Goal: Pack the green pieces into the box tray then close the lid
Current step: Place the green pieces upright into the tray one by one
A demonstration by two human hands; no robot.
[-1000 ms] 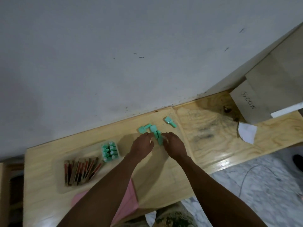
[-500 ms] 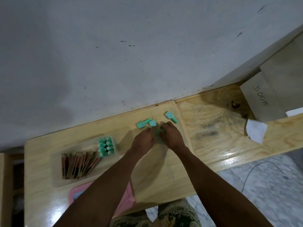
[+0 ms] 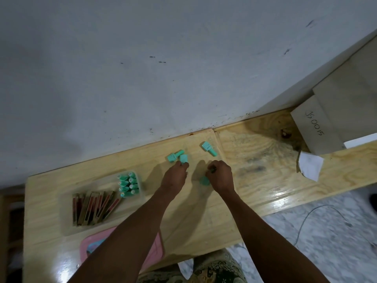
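On the bench (image 3: pixel 265 160), the clear box tray (image 3: pixel 67 201) holds green pieces (image 3: pixel 129 184) lying with long axes roughly left-right. The left hand (image 3: pixel 175 176) pinches a loose piece (image 3: pixel 183 159). The right hand (image 3: pixel 221 177), now drawn apart from the left, is clenched over another piece (image 3: pixel 204 180). One piece (image 3: pixel 209 148) lies diagonally, untouched.

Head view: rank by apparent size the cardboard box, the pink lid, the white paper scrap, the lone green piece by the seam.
1. cardboard box
2. pink lid, partly hidden by an arm
3. white paper scrap
4. lone green piece
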